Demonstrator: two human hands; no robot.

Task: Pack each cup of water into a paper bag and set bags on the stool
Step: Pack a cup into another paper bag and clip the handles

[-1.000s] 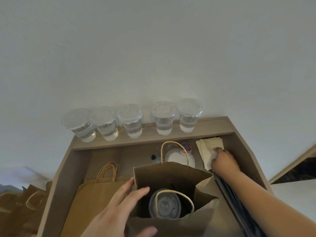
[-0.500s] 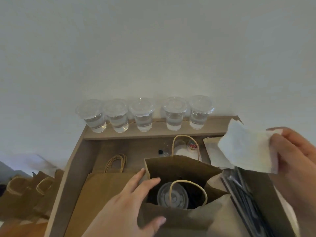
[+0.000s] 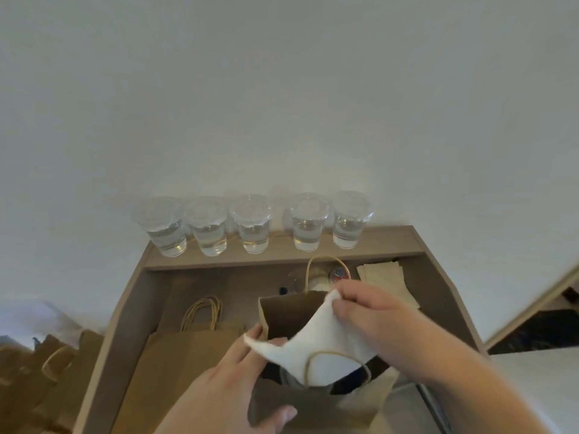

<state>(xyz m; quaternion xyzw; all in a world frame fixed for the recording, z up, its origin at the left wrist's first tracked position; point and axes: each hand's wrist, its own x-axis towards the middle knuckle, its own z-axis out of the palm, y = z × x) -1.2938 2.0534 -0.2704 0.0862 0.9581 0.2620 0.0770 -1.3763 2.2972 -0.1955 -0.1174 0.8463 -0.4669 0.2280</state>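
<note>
Pale wall [image 3: 282, 89] fills the upper 2/3 of frame. Below it, a brown bench [image 3: 438, 308] w/ a raised back ledge. Flat paper bags [image 3: 175, 364] lie stacked on the bench, lower left of ctr, handles toward the wall. More brown bags [image 3: 47, 371] sit off the bench at the lower-left edge; can't tell what they rest on.

Open paper bag [image 3: 288, 311] stands upright at btm ctr. Left hand [image 3: 225, 380] grips its near-left rim, fingers over the edge & thumb on the front wall. Right hand [image 3: 376, 321] pinches a white napkin [image 3: 326, 336] by its top corner; the napkin hangs into the bag's mouth & covers what's inside.

Five lidded cups of water [image 3: 253, 227] stand in a row on the ledge against the wall. Napkin stack [image 3: 383, 277] lies on the bench, just right of the bag.
</note>
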